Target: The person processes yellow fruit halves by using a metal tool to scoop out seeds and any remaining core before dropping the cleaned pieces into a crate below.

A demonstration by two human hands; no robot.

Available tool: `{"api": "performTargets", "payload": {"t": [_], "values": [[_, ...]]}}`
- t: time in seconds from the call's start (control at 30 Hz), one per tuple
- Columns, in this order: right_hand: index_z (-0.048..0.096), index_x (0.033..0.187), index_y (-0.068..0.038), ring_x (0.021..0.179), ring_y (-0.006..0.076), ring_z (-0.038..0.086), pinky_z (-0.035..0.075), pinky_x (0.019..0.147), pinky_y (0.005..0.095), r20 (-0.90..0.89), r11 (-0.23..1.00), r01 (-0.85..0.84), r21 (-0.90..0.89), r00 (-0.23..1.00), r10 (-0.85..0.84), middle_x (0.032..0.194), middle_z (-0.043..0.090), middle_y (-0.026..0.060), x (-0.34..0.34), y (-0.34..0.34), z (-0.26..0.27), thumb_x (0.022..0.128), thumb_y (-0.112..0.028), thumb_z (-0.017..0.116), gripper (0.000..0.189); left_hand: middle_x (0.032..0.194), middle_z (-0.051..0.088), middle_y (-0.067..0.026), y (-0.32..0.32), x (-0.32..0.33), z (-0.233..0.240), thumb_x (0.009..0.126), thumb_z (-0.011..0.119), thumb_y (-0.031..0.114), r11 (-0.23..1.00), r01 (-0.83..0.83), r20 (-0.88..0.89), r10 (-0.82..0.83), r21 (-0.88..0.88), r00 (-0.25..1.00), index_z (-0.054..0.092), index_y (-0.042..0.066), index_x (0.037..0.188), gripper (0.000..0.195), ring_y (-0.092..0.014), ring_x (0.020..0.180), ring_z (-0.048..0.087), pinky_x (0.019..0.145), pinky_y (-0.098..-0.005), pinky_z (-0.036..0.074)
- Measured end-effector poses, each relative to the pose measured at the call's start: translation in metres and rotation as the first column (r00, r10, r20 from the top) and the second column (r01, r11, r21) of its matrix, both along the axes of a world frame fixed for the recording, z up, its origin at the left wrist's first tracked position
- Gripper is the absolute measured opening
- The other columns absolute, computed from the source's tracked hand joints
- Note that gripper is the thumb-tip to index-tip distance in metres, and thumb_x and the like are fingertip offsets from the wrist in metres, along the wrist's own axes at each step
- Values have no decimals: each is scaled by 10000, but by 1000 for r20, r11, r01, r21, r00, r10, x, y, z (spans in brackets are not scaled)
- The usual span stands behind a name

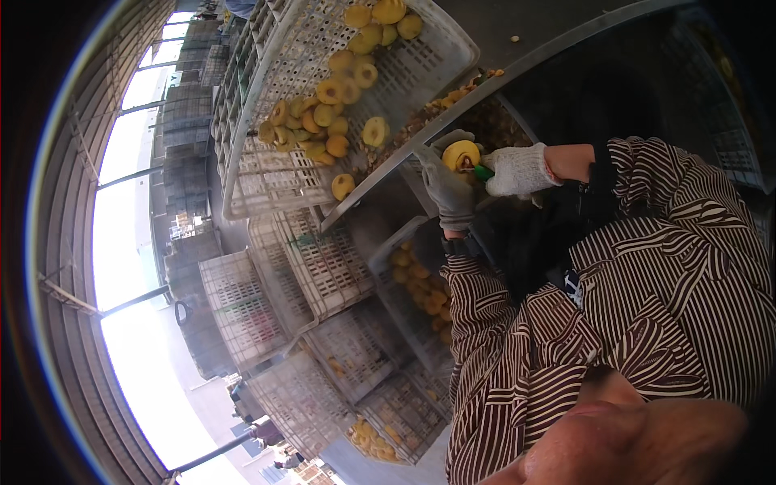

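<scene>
My left hand point(447, 185), in a pale glove, holds a yellow peach point(459, 155) with its cut face turned up. In my right hand point(520, 171), in a white knitted glove, is a small green-handled tool point(483, 173), its end at the reddish pit cavity of the peach. The tool's tip is partly hidden in the fruit. Beyond my left hand, a white plastic crate point(418, 63) lies on the work surface with pitted yellow peach halves point(330, 118) in it. One half point(376, 131) lies apart from the main pile.
A metal edge point(397, 154) runs between me and the crate, with pits and scraps point(451, 100) along it. Below to the left is a crate of peaches point(424, 294). Stacked white crates point(327, 267) stand farther left. Another person point(288, 461) is in the far background.
</scene>
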State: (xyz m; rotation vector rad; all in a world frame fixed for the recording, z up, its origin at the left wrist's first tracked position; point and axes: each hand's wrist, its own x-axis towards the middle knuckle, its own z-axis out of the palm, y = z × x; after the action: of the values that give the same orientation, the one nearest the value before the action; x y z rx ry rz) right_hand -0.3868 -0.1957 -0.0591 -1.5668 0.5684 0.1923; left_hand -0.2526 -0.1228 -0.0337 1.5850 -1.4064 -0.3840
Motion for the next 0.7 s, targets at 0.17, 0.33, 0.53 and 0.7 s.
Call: {"api": "performTargets", "payload": {"t": [0.17,0.33,0.53,0.7], "values": [[518,1187,2,819,340,681,552,755,386,186,728,70,-682,979,79,918,674,207,16,0,-24,933,-294,559,392,1003,667,-124,0,11,-11,960,515,109,994,44,281,-15,-97,960,527,-60,1130,241,-223,854,660,806,-311,542],[504,1235,-26,923,339,693,552,769,406,-31,680,-26,-732,999,4,994,698,193,16,-5,-8,940,-272,530,386,1022,671,-136,-5,21,-25,940,525,74,997,-77,-206,77,8,976,533,-55,1145,242,-241,910,650,863,-324,513],[535,1251,-78,1010,298,692,557,827,424,-184,603,-129,-787,982,-30,1121,694,132,24,-6,23,956,-271,507,354,1005,668,-145,-5,34,-38,912,547,65,982,-189,-226,183,-5,957,559,-42,1130,243,-275,914,644,847,-340,503],[537,1255,-105,1094,276,663,553,853,443,-195,580,-130,-804,980,-50,1201,661,111,33,-3,34,946,-268,544,350,941,641,-107,-3,50,-44,951,536,141,955,-232,460,294,-187,838,575,-33,1112,241,-251,852,617,770,-340,498]]}}
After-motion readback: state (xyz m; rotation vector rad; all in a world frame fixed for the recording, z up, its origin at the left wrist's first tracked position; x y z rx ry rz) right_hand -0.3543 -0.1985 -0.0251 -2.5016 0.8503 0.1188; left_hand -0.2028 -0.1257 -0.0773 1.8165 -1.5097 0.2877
